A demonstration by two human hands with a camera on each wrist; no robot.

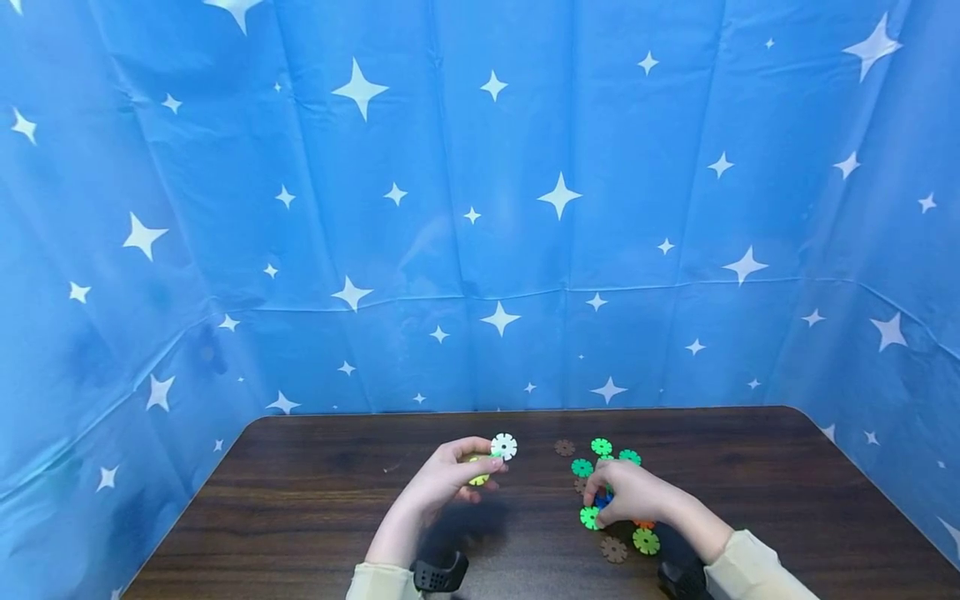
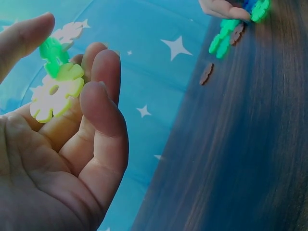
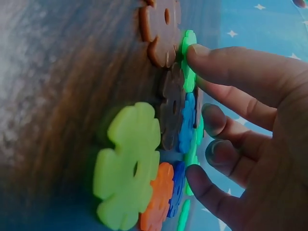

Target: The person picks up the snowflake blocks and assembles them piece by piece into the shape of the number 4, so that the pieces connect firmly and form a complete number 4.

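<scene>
Raised over the left part of the table, my left hand (image 1: 453, 471) holds a small chain of joined, notched snowflake discs between thumb and fingers. A yellow disc (image 2: 57, 92) lies against the fingers, a green disc (image 2: 54, 55) is slotted to it, and a white disc (image 1: 504, 447) forms the far end. My right hand (image 1: 633, 492) is low over a group of loose discs. Its thumb and index finger pinch a bright green disc (image 3: 189, 62), with the other fingers loosely curled. Blue discs (image 1: 603, 500) lie under this hand, partly hidden by it.
Around the right hand lie a yellow-green disc (image 3: 129, 166), an orange disc (image 3: 158, 197), a brown disc (image 1: 613, 549) and several more green ones. Another brown disc (image 1: 565, 448) lies farther back. A blue star-patterned curtain (image 1: 480, 250) stands behind the dark wooden table (image 1: 300, 500).
</scene>
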